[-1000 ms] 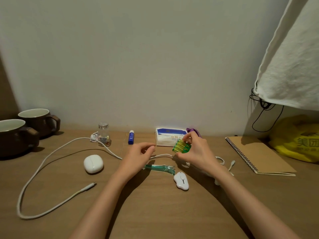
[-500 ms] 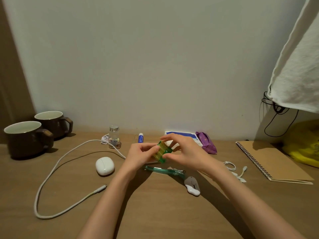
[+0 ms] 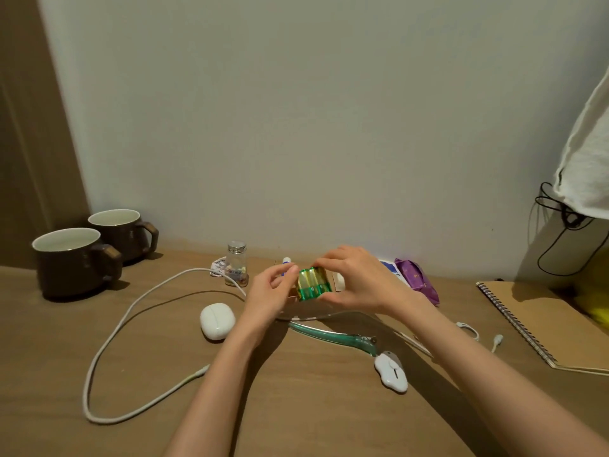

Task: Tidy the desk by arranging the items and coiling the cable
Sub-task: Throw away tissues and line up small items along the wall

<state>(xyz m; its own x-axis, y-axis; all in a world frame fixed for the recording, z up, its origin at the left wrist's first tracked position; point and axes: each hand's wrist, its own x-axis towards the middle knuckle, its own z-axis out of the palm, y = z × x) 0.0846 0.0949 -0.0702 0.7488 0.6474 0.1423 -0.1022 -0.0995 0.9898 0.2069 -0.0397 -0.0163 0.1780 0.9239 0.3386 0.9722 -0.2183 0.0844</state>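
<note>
Green-and-gold shrink-wrapped batteries are pinched between both hands, left hand at one edge, right hand curled over the other. Their print is unreadable. White cable loops over the surface left of the left hand.

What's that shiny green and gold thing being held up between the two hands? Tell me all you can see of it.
It is a small battery pack: a few cylinder cells side by side, gold above and green below, wrapped in glossy film. It is held upright above the desk. The right hand pinches it, fingers over the top and thumb below; the left hand pinches its left edge. Any print is too small to read.
</note>
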